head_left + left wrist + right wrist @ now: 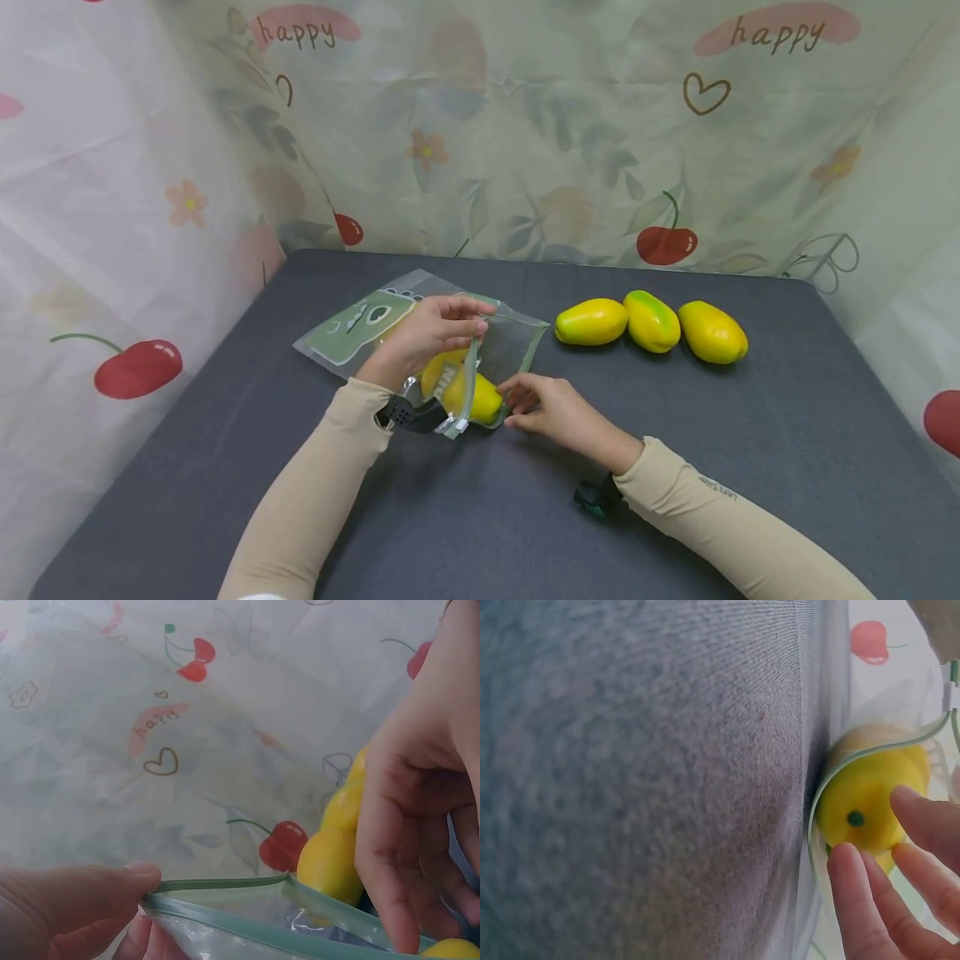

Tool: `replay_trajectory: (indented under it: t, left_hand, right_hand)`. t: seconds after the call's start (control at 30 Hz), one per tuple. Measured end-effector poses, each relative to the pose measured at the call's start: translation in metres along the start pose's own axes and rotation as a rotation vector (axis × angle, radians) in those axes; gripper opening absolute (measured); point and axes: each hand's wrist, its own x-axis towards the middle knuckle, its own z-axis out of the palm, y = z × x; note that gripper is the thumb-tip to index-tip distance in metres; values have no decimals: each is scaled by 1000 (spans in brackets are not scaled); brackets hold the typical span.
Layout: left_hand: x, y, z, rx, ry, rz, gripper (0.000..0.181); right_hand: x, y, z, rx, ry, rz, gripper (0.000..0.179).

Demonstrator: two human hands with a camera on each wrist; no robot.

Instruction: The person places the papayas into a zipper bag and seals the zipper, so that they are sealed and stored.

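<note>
Pinching the rim of the clear, green-printed bag (348, 333) on the desk (465, 533), left of centre, is your left grip (423, 337). Your right grip (562, 417) is loosely spread at a yellow fruit (486, 403) in its mouth. Three fruits (652, 323) lie far right. The far cloth (517, 125) reads "happy" twice; the bag's letters are unclear.

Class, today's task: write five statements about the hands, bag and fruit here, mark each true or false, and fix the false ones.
1. The left hand pinches the edge of the bag. True.
2. The bag's mouth is closed. False: it is open.
3. Three yellow fruits lie outside the bag. True.
4. Both sleeves are black. False: the sleeves are beige.
5. The right hand is by the bag's mouth. True.
</note>
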Motion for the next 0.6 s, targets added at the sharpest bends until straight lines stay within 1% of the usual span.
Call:
replay_trajectory:
  t: [0.27, 0.43, 0.6]
  left_hand:
    - [-1, 1, 0, -4, 12, -9, 32]
    - [0, 0, 0, 1, 12, -7, 32]
    - [0, 0, 0, 4, 14, -11, 32]
  right_hand:
    - [-6, 2, -11, 38, 34, 7, 39]
    - [-10, 4, -23, 50, 78, 42, 42]
    - [-14, 6, -39, 63, 143, 60, 43]
